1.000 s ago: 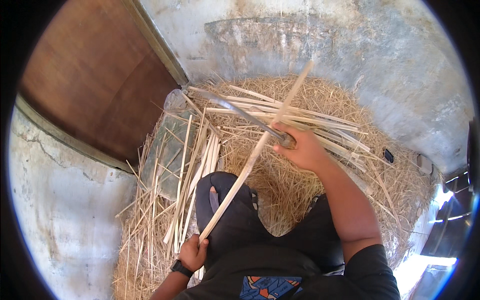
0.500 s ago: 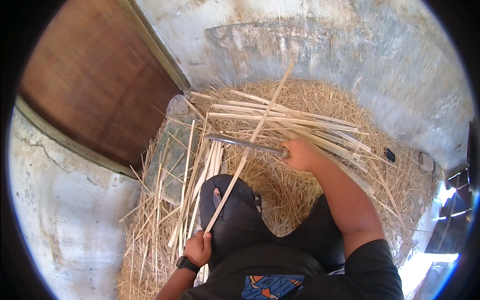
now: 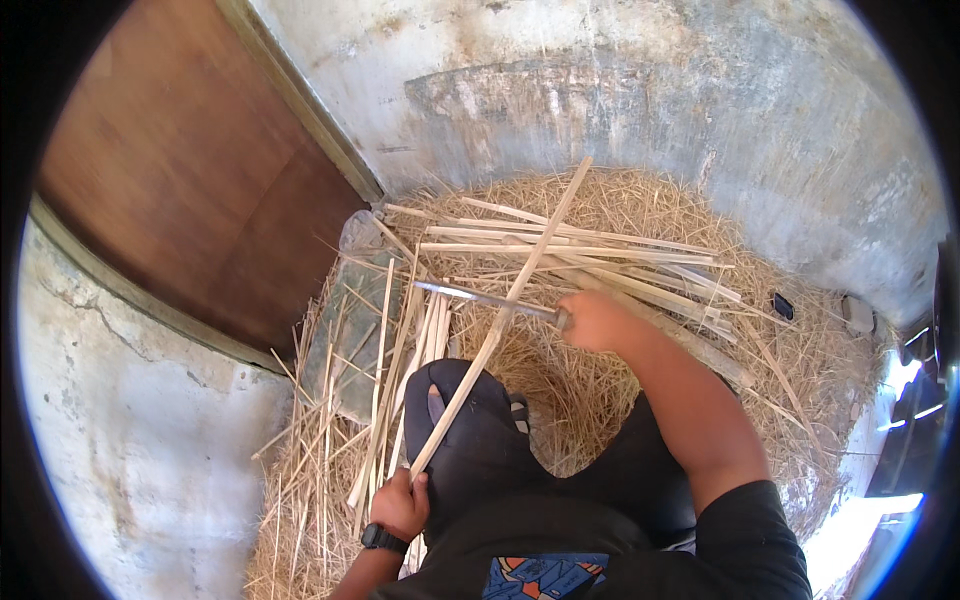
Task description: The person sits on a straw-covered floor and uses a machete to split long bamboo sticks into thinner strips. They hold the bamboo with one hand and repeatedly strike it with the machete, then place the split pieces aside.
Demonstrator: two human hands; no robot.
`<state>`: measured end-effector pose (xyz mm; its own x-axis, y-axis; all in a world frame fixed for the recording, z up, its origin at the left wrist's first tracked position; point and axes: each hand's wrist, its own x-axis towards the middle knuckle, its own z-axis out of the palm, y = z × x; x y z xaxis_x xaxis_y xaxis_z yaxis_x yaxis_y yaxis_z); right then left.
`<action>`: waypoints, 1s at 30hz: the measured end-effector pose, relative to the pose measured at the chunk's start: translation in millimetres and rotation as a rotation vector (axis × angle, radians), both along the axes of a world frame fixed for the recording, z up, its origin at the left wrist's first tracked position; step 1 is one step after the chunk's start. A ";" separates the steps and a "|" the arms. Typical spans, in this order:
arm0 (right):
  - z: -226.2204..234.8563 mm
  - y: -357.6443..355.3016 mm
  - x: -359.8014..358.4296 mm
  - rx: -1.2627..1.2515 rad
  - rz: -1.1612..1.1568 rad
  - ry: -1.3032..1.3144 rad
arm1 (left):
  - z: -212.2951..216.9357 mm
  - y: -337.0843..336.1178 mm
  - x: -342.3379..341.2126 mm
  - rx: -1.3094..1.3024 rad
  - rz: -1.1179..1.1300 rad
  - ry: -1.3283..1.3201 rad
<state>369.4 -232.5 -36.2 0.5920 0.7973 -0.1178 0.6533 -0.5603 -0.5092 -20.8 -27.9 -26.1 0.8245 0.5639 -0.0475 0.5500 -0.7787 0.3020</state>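
A long pale bamboo strip [image 3: 455, 402] slants across my left knee, its far end pointing up and to the right. My left hand [image 3: 400, 503], with a dark watch on the wrist, grips the near end of it. My right hand [image 3: 598, 322] is closed round the handle of a long-bladed knife [image 3: 470, 294]. The blade reaches leftward and lies against the strip near its middle. Both of my legs, in dark trousers, are bent under the strip.
More bamboo strips [image 3: 600, 247] lie in a pile ahead, with others to the left beside a grey-green slab [image 3: 350, 330]. Straw [image 3: 560, 400] covers the ground. A small black object [image 3: 782, 306] rests at the right. Behind stand a stained wall [image 3: 640, 110] and a brown door panel [image 3: 190, 160].
The knife has shifted slightly down in view, still across the strip. The strip's far end sits lower and its broad face shows more. My left hand has moved a little to the right.
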 end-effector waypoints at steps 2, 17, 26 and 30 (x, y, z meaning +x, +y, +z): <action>3.2 7.5 -21.4 -0.020 0.102 0.006 | 3.1 -2.8 -3.0 0.004 0.006 0.009; -6.6 -4.0 7.0 -0.021 0.086 0.051 | -4.4 1.9 -4.5 0.044 -0.055 0.016; -1.4 -27.1 46.1 0.118 -0.182 0.148 | -27.1 12.8 -2.2 -0.013 -0.047 -0.038; -1.1 -31.1 52.0 0.099 -0.252 0.101 | -7.3 24.0 -1.0 -0.143 -0.102 0.001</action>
